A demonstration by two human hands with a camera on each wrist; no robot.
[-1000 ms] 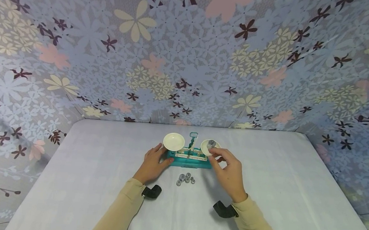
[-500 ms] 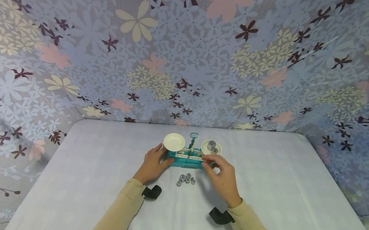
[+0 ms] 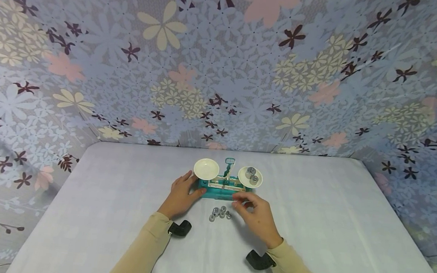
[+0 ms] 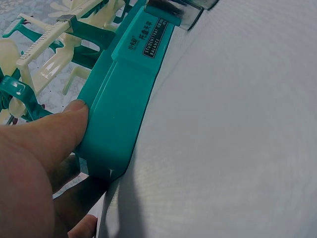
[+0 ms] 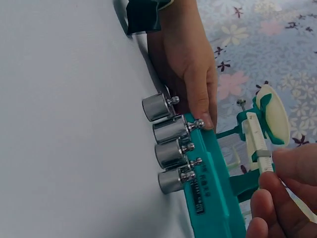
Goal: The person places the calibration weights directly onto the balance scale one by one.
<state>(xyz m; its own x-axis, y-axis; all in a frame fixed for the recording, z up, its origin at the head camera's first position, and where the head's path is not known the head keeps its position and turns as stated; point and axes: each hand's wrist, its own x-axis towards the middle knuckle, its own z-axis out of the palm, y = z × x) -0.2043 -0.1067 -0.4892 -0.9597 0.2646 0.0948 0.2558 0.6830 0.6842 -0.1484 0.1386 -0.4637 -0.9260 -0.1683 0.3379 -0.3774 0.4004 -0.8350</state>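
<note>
A green tray balance point(image 3: 218, 193) stands on the table. My left hand point(image 3: 182, 196) grips its left end; in the left wrist view the thumb point(image 4: 72, 121) lies against the green base, with fingers curled at the end. The left white pan point(image 3: 206, 170) is bare. Two metal weights point(image 3: 254, 180) sit in the right pan point(image 3: 243, 175). My right hand point(image 3: 257, 216) hovers before the base's right half, fingers loosely bent, holding nothing visible. In the right wrist view its fingertips overlap the white scaled beam point(image 5: 256, 136) and its slider; contact cannot be told.
Several knobbed metal weights point(image 3: 216, 211) stand clustered on the white-covered table point(image 3: 332, 214) in front of the balance, left of my right fingertips. The balance's green pointer post point(image 3: 228, 167) rises between the pans. A flowered cloth point(image 3: 224, 68) hangs behind the table.
My right hand let go of a weight in the right pan, beside another one. It then drew back toward me and slightly left. My left hand stays on the base.
</note>
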